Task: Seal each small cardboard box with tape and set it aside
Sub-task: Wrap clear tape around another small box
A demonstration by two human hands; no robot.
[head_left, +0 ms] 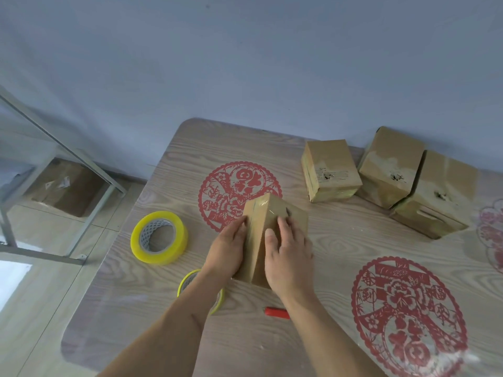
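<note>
Head view: left hand (pixel 227 247) and right hand (pixel 288 253) press flat-fingered on the cardboard box (pixel 268 227) (tape roll (pixel 159 240) nearby).

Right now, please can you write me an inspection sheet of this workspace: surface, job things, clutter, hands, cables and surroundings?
Surface: wood-grain table with red paper-cut designs under a clear cover.
Job's things: box in hand with clear tape over its edge; three boxes set aside at the back right; tape roll to the left, second roll partly hidden by the left forearm.
Clutter: red tool, possibly a cutter, near the front.
Hands: left hand and right hand press flat on the box sides, fingers straight.
Cables: nothing seen.
Surroundings: blue wall; metal frame and a large box on the floor at left.
</note>
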